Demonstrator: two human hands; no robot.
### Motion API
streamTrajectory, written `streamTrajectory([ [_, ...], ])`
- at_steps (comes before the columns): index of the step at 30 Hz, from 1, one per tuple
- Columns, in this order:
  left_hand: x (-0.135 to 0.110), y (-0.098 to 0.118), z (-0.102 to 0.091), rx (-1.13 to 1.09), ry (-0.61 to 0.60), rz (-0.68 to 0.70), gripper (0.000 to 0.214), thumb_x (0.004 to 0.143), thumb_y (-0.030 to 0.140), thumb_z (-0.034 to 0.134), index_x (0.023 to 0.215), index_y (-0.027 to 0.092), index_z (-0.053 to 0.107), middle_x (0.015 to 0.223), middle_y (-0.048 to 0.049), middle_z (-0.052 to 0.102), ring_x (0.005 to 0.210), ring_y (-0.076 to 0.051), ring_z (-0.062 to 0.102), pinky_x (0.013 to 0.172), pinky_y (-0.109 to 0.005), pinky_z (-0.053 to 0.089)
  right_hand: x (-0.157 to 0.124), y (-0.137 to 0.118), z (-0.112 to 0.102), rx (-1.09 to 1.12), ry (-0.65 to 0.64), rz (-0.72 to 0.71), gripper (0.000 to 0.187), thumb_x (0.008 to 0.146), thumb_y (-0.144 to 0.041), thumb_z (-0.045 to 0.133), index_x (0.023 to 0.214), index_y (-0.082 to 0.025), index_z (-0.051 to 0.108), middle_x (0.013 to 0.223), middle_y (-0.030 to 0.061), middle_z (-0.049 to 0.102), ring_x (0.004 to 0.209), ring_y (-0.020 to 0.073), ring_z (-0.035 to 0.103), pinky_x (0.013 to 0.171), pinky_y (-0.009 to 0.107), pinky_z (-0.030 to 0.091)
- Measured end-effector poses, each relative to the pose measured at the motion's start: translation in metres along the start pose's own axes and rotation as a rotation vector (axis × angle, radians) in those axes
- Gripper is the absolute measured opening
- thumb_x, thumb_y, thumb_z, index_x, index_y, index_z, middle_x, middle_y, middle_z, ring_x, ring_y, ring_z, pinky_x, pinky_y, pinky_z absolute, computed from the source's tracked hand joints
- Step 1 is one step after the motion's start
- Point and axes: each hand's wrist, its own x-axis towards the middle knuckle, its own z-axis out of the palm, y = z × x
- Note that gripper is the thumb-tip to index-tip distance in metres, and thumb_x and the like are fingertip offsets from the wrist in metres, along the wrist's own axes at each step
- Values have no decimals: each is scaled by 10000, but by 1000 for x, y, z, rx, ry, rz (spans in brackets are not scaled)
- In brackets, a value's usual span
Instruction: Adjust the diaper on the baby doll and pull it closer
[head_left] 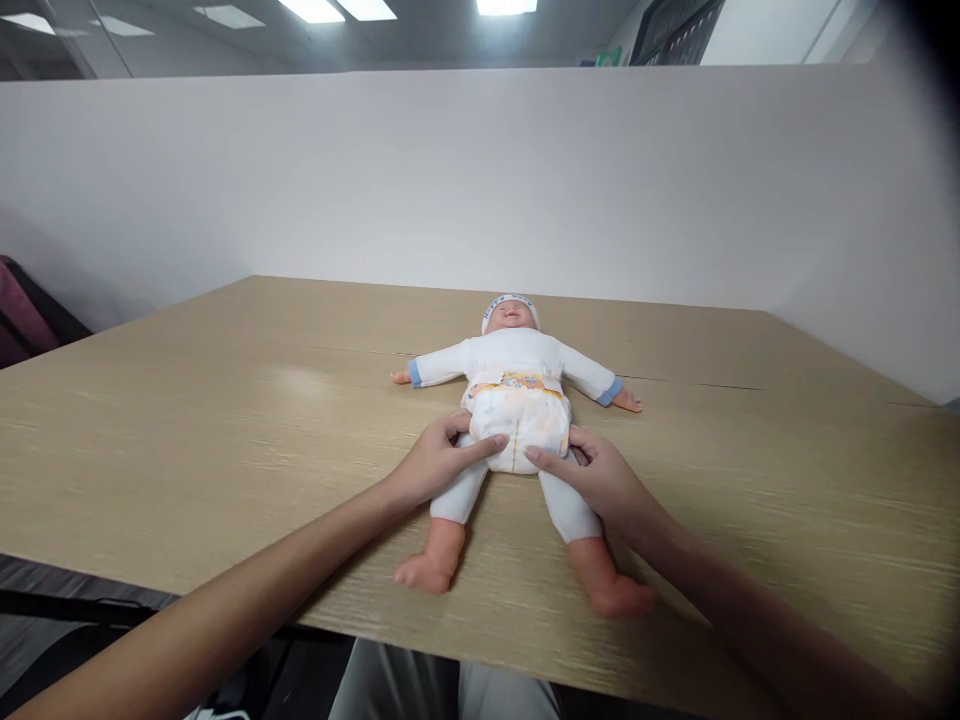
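A baby doll (514,360) in a white suit and cap lies on its back on the wooden table (225,420), arms spread, feet toward me. It wears a white diaper (520,412) with a printed waistband. My left hand (439,462) rests on the doll's left-side thigh, thumb and forefinger pinching the lower edge of the diaper. My right hand (596,475) mirrors it on the other thigh, its fingers closed on the diaper's lower edge by the leg opening. The two forefingers nearly meet at the crotch.
A white partition wall (480,180) stands along the table's far edge. A dark red chair back (22,315) shows at the far left. My lap is visible below the near table edge (420,650).
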Motion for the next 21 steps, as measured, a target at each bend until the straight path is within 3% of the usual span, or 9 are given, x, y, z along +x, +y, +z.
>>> streamTrajectory([
  [13, -3, 1, 2, 130, 44, 50, 395, 831, 575, 754, 922, 191, 775, 997, -78, 763, 1004, -300, 663, 944, -415, 504, 2, -1, -2, 8, -29, 5, 428, 841, -524, 781, 1144, -223, 761, 1231, 68, 765, 1194, 301, 680, 1035, 418, 531],
  [21, -1, 1, -1, 123, 10, 49, 397, 858, 576, 728, 917, 187, 776, 1023, -79, 758, 1000, -288, 657, 945, -413, 500, 2, 0, -1, -1, -10, 16, 423, 832, -535, 785, 1112, -220, 755, 1207, 71, 773, 1164, 305, 691, 1006, 422, 539],
])
